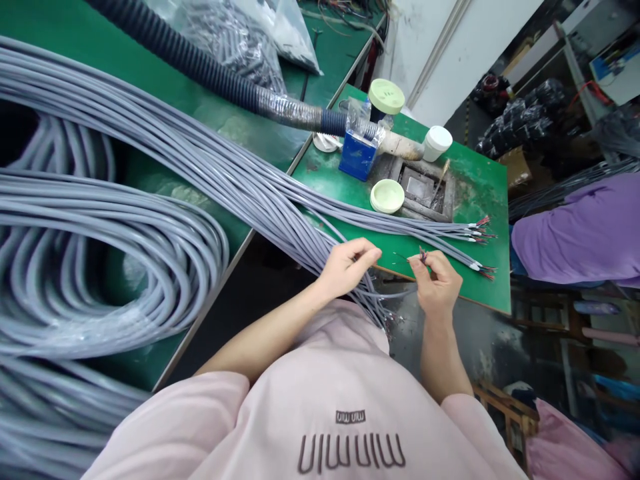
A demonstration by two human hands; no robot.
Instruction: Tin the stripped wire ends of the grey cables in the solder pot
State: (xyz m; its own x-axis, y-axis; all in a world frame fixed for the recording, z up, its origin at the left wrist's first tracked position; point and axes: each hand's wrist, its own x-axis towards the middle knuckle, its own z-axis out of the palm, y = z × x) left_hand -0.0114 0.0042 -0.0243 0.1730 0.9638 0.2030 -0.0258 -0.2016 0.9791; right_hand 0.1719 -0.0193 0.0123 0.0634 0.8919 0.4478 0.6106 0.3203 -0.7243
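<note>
head view: the thin wires (423, 255) at the end of what seems to be one gray cable (397, 294) are nearer to the person than the blue box (358, 160), and to its right. the right hand (436, 277) is clamped on these wires with thumb and fingers, and one thin strand (401, 257) sticks out toward the left hand (350, 263). the left hand is almost straight in front of the blue box; its fingertips are close together, but i cannot tell whether they pinch anything.

in my judgement, the step in hand is separating the thin wires, and the next move calls for a steady right pinch and a fine left one on the single strand.

by count, there is one blue box, with one ribbed hose (220, 73) coming to it from back left. three tubs are near it: one lidded tub (387, 97) behind, one white tub (438, 143) to the right, one shallow tub (387, 195) in front right. one metal frame (448, 200), with one stick (442, 179), is also to its right. the bundled cables (240, 180), left of the blue box, are too many to count. one co-worker (575, 230) is far to its right.
</note>
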